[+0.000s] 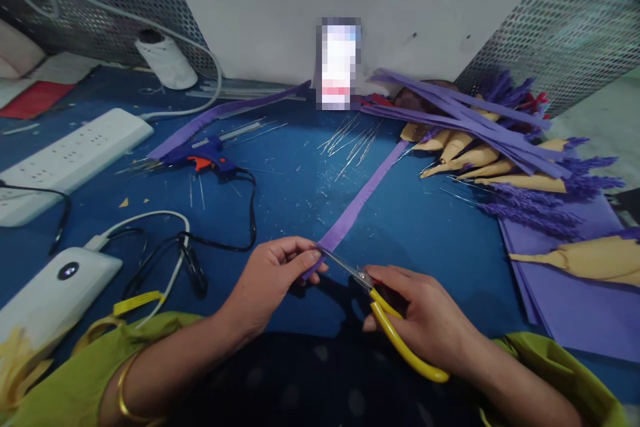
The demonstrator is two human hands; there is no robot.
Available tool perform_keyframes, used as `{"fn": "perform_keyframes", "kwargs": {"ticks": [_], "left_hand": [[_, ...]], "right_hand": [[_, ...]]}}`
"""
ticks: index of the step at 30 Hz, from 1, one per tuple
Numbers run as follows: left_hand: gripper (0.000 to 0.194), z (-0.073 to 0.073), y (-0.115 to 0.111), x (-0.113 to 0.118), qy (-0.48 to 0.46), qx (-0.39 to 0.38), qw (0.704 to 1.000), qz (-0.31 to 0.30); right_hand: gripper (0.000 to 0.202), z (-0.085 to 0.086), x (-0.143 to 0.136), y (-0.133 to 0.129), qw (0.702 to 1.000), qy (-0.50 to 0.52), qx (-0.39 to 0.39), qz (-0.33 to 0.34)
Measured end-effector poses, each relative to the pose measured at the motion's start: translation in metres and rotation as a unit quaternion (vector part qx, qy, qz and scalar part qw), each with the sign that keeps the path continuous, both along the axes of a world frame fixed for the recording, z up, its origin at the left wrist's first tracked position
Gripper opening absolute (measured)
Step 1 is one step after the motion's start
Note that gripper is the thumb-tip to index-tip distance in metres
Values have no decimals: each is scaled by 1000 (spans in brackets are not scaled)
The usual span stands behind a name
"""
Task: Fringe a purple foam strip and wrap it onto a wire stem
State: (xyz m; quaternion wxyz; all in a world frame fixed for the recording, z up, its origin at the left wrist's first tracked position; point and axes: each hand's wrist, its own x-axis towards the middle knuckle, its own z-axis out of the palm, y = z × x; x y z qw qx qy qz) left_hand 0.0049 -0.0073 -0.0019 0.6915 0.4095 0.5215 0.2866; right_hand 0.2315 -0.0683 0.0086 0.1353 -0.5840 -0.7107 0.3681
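Note:
My left hand (285, 260) pinches the near end of a long purple paper strip (357, 203) between thumb and fingers. The strip runs away from me across the blue table. My right hand (420, 313) is closed around yellow-handled scissors (407, 347). Their metal blades point left and reach the strip right beside my left fingertips. A short end of the strip hangs past the blades under my left hand. Whether the blades are parted there is too small to tell.
At the right lie tan-wrapped purple flowers (475, 160), more purple strips (465, 113) and purple sheets (590, 307). Loose wires (350, 143) lie mid-table. A blue glue gun (205, 153), white power strip (80, 160) and power bank (65, 287) are left. A blurred phone (339, 63) stands behind.

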Motion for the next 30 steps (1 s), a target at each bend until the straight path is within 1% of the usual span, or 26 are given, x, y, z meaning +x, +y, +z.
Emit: {"fn": "perform_keyframes", "kwargs": {"ticks": [4,7,11,17,19,24,30], "left_hand": [[16,-1,0,0,-2,2,1000,8],[17,-1,0,0,2,2,1000,5],[16,0,0,1,0,-2,1000,-2],[17,0,-1,-1,6,-11,1000,-18],[17,0,-1,-1,10,-7,1000,-22],[15,1,-1,0,3,2,1000,2],[14,2,-1,1,-4,0,1000,23]], "right_hand": [[35,1,0,0,1000,-15,-12,-6],[36,1,0,1,1000,-17,5,-4],[33,-1,1,1,1000,-6,30,1],[32,-1,2,1,1000,-2,29,2],[34,-1,1,1,1000,-13,27,-1],[46,0,1,0,998,-47,31,0],[44,1,2,1,998,-43,36,11]]}}
